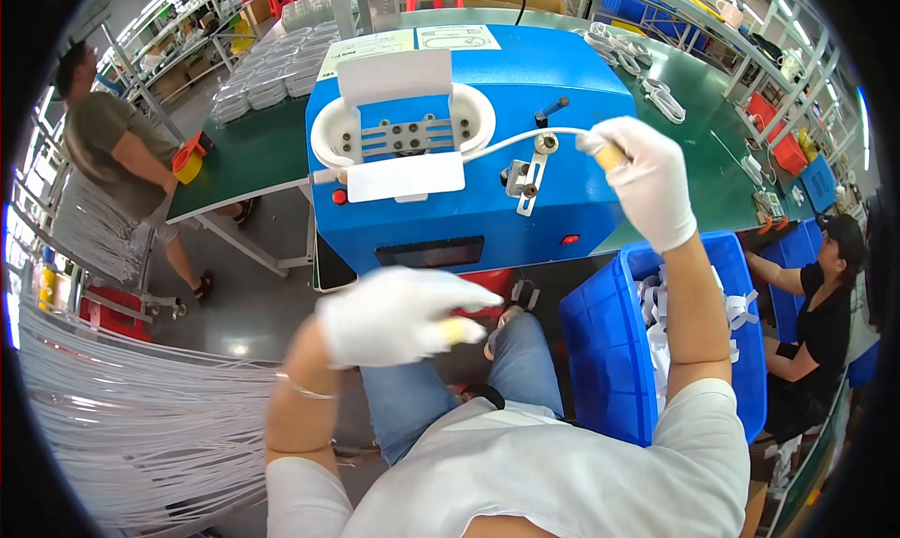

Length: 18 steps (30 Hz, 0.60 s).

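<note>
A white cable point(525, 137) runs from the white oval winding form point(336, 135) on the blue machine point(572, 93) past a small metal guide roller point(546, 143). My right hand point(653, 184), in a white glove with yellow at a fingertip, is closed on the cable's right end at the machine's right side. My left hand point(398, 318), gloved alike, hovers over my lap in front of the machine. Its fingers point right, the thumb apart, and nothing shows in it. A white plate point(406, 176) sits across the front of the form; another white flap point(395, 76) stands behind.
Beside my right leg stands a blue bin point(609, 336) holding white strips. Many white cables point(159, 407) hang at the left. Coiled white cables point(664, 100) and clear plastic trays point(272, 74) lie on the green table point(234, 158). One person stands left, another sits right.
</note>
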{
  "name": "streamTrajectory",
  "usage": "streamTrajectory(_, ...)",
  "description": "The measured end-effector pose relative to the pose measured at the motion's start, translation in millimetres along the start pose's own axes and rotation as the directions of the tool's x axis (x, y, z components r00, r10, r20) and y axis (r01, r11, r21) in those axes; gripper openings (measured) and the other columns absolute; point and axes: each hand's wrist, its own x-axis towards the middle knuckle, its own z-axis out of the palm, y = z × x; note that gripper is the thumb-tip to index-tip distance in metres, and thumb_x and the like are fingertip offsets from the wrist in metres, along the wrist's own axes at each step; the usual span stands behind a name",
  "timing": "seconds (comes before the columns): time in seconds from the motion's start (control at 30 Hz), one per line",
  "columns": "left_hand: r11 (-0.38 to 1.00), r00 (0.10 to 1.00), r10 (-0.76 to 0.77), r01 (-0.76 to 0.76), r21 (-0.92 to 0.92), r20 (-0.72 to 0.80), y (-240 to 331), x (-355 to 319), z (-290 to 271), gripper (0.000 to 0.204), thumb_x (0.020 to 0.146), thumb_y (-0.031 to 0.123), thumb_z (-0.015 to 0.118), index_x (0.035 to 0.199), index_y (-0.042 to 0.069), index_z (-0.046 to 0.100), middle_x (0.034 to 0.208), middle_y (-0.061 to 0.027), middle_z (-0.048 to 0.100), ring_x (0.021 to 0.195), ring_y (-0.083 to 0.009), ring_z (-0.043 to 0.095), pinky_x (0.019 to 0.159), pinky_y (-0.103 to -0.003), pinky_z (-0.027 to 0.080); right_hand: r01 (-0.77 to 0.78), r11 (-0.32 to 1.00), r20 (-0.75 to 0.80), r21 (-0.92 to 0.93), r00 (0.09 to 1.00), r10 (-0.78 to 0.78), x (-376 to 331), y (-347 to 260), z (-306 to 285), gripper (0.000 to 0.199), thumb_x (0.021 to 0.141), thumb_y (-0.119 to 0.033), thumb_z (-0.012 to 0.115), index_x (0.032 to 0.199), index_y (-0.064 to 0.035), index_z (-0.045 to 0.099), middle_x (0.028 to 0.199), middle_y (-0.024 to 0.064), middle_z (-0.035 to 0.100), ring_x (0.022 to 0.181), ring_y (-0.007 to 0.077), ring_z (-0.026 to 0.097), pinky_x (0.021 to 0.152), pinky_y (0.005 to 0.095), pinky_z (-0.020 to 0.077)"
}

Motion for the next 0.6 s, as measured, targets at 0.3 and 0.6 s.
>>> streamTrajectory(0.3, 0.886, 0.758, 0.417, -0.218, 0.408, -0.501, 27.1, 22.4, -158.4, 0.019, 0.082, 0.001, 0.062, 0.099, 0.004, 0.071, 0.094, -0.0074, 0.07, 0.082, -0.0124, 0.062, 0.076, -0.024, 0.05, 0.296, 0.895, 0.011, -0.334, 0.951, -0.31, 113.1, 43.2, 24.0, 0.01, 0.084, -0.021, 0.067, 0.084, -0.0122, 0.071, 0.082, 0.0026, 0.067, 0.071, 0.0158, 0.063, 0.066, 0.0252, 0.0503)
streamTrajectory(0.6, 0.892, 0.932, 0.137, 0.031, 0.45, -0.335, 9.8, 53.9, -184.7, 0.022, 0.071, 0.004, 0.068, 0.093, 0.003, 0.073, 0.083, -0.0083, 0.069, 0.074, -0.0171, 0.062, 0.077, -0.027, 0.05, 0.302, 0.952, -0.064, -0.043, 0.951, -0.304, 145.4, -8.4, 91.1, 0.036, 0.078, -0.003, 0.066, 0.113, -0.0132, 0.064, 0.102, 0.0056, 0.064, 0.088, 0.0213, 0.063, 0.08, 0.0263, 0.0532)
